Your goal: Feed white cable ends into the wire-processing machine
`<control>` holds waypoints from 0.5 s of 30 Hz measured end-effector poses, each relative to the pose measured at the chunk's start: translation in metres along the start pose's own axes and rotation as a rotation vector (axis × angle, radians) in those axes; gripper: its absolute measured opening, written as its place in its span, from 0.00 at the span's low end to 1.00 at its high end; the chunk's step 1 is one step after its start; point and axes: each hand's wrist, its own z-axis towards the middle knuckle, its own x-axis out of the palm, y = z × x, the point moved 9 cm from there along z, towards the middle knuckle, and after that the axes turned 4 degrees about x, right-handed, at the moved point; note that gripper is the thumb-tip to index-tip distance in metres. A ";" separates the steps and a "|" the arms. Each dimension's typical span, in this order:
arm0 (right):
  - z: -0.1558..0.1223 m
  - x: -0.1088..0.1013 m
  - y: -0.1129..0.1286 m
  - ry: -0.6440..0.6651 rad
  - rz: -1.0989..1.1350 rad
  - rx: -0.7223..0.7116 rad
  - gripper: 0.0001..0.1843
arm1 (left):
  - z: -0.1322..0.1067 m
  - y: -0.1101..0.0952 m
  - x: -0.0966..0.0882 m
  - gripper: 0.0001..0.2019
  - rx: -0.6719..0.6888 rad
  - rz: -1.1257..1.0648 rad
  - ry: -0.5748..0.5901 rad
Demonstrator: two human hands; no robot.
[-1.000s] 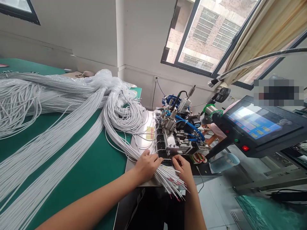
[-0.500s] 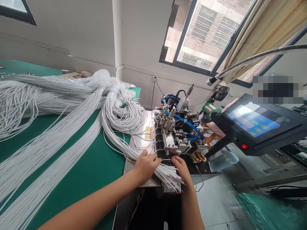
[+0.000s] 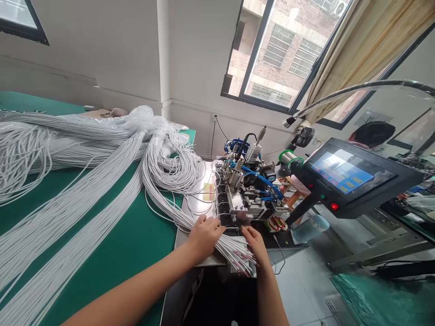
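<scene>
Hands at the wire machine (image 3: 245, 201)
Left hand (image 3: 204, 235) grip wraps the wire bundle (image 3: 234, 254); right hand (image 3: 254, 241) grip pinched together (can't see on what).

The white wires (image 3: 68, 213) run off the frame at nine o'clock. The left hand (image 3: 204, 235) covers the bundle where it grips it; whether the right hand (image 3: 253, 242) holds a wire is too small to tell. At two o'clock, the screen (image 3: 340, 172) has unreadable labels and hides most of a person (image 3: 370, 133).
</scene>
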 end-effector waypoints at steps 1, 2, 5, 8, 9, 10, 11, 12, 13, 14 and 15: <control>-0.005 -0.005 0.001 -0.011 -0.023 -0.019 0.23 | 0.000 0.000 -0.001 0.20 0.001 0.000 -0.004; -0.010 -0.011 0.003 -0.018 -0.049 -0.039 0.22 | -0.001 0.001 -0.001 0.21 0.002 0.001 -0.009; -0.027 -0.024 0.011 0.031 -0.121 -0.066 0.21 | -0.002 0.001 -0.005 0.23 0.004 0.000 -0.049; -0.041 -0.023 0.027 0.150 -0.204 -0.060 0.21 | -0.003 0.000 -0.011 0.24 0.012 -0.017 -0.123; -0.045 -0.019 0.032 0.194 -0.230 -0.053 0.20 | -0.003 0.000 -0.012 0.23 0.016 -0.019 -0.149; -0.047 -0.016 0.036 0.230 -0.252 -0.047 0.19 | -0.003 -0.001 -0.014 0.22 0.023 -0.017 -0.173; -0.048 -0.012 0.040 0.253 -0.267 -0.044 0.18 | -0.003 -0.002 -0.015 0.22 0.037 -0.011 -0.192; -0.047 -0.010 0.043 0.255 -0.272 -0.045 0.18 | -0.004 -0.005 -0.017 0.20 0.061 0.000 -0.212; -0.045 -0.010 0.044 0.234 -0.267 -0.051 0.18 | -0.004 -0.008 -0.019 0.19 0.093 0.014 -0.229; -0.041 -0.011 0.045 0.195 -0.251 -0.058 0.18 | -0.004 -0.011 -0.020 0.17 0.130 0.030 -0.242; -0.036 -0.013 0.044 0.145 -0.229 -0.067 0.18 | -0.004 -0.015 -0.022 0.16 0.168 0.046 -0.256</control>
